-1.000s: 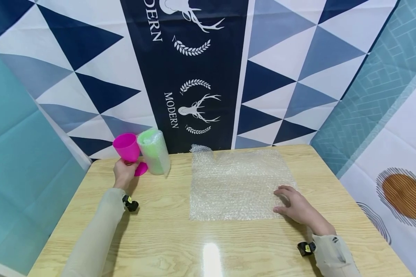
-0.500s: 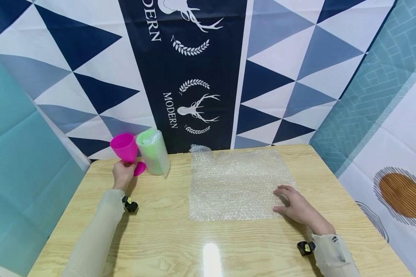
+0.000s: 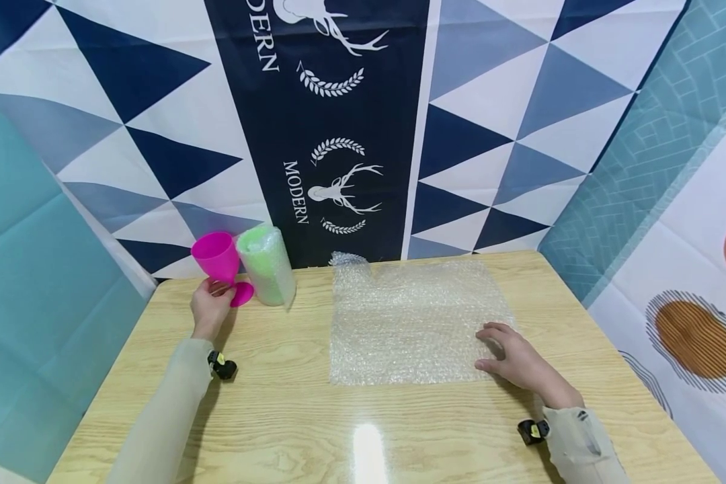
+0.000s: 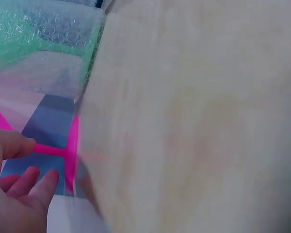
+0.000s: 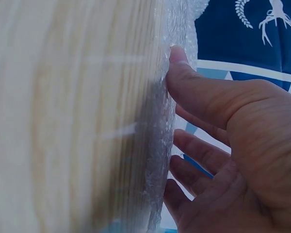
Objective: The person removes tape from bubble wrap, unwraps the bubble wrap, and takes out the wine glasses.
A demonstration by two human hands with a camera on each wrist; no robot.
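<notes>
A bright pink plastic goblet [image 3: 216, 255] stands upright at the back left of the table, its foot [image 4: 72, 154] on the tabletop. Around its stem is my left hand [image 3: 209, 310], the fingers loosened. In the left wrist view the thumb lies by the stem, while the visible fingers are spread away from it. Just right of the goblet stands a green item rolled in bubble wrap [image 3: 269, 269]; its kind is hidden. My right hand [image 3: 516, 358] rests its fingertips on the right edge of a flat bubble wrap sheet [image 3: 408, 329], fingers relaxed and apart.
The wooden table [image 3: 290, 417] has patterned cloth walls [image 3: 484, 154] behind it and at both sides. A teal panel [image 3: 48, 282] borders the left edge, near my left arm. Bright glare lies on the tabletop at the front.
My left hand has loosened its hold on the goblet's stem and drawn slightly back toward me. The goblet stays in place. The right hand and the sheet have not moved.
</notes>
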